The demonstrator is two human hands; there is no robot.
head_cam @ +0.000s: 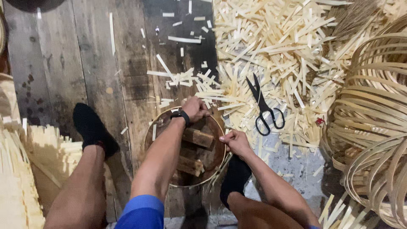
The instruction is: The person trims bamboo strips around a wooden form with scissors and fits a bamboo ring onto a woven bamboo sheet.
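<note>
A round wooden frame (217, 128) with a thin bamboo hoop around its rim lies on the plank floor between my feet; two wooden cross blocks (197, 137) sit inside it. My left hand (196, 108), with a black watch on the wrist, grips the far rim of the frame. My right hand (235, 142) pinches the bamboo strip at the right rim. Black scissors (263, 108) lie open on the offcuts just right of my hands.
A thick pile of short bamboo offcuts (280, 46) covers the floor at the back right. Coiled bamboo hoops (373, 114) are stacked at the right. Bundled bamboo strips (17, 169) lie at the left. My black-socked feet (91, 127) flank the frame.
</note>
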